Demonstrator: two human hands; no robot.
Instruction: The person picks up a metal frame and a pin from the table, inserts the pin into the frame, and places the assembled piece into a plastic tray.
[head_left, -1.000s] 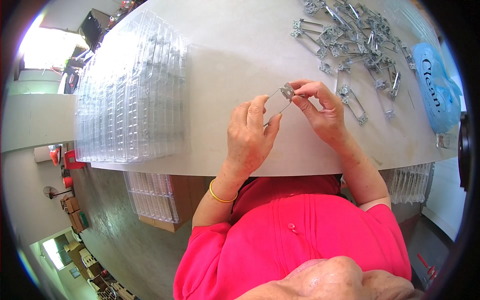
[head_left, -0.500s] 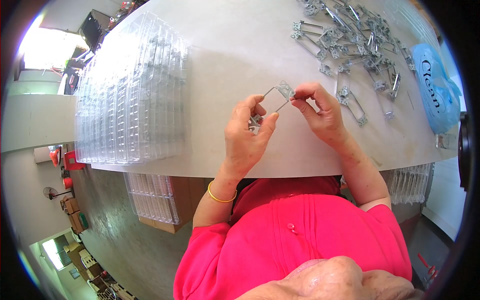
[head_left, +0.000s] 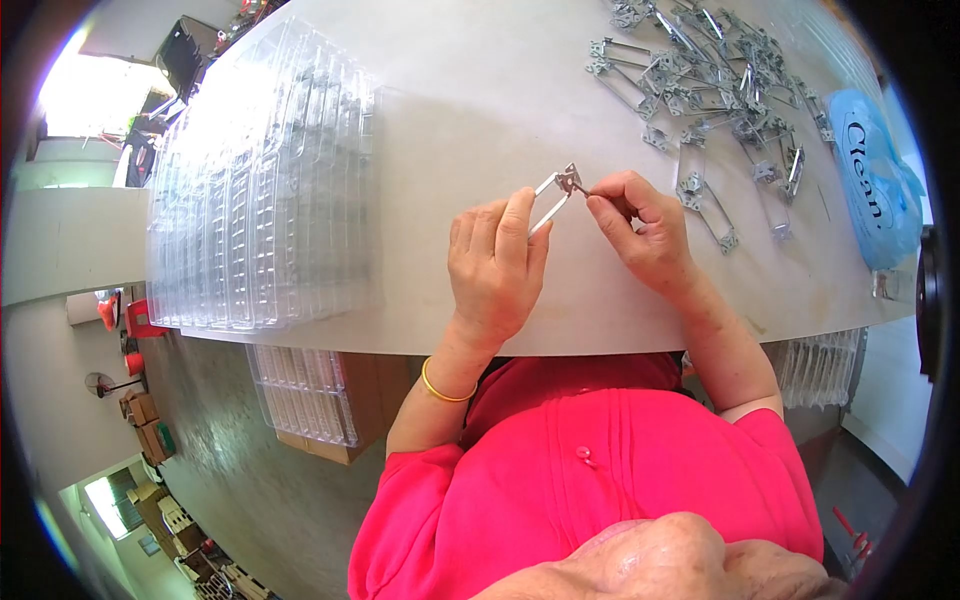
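Note:
My left hand (head_left: 498, 262) is closed around a small metal bracket frame (head_left: 546, 208), two thin rods joined by a pierced end plate. The rods stick out past my fingertips, and the frame's near end is hidden in the palm. At the far end, my right hand (head_left: 643, 225) pinches a short dark tab or pin projecting from the end plate (head_left: 569, 180). Similar frames lie tangled in a pile (head_left: 735, 85) at the upper right. One loose frame (head_left: 711, 208) rests on the table just beyond my right hand.
Tall stacked clear plastic trays (head_left: 262, 200) stand on the white table (head_left: 440, 130) at the left. A blue bag marked "Clean" (head_left: 872, 170) sits at the right edge. Below the table are more trays (head_left: 303, 395) and a cardboard box (head_left: 375, 400).
My left hand has turned over, so its back now faces up and the frame is tilted more edge-on. My right hand stays pinching at the end plate.

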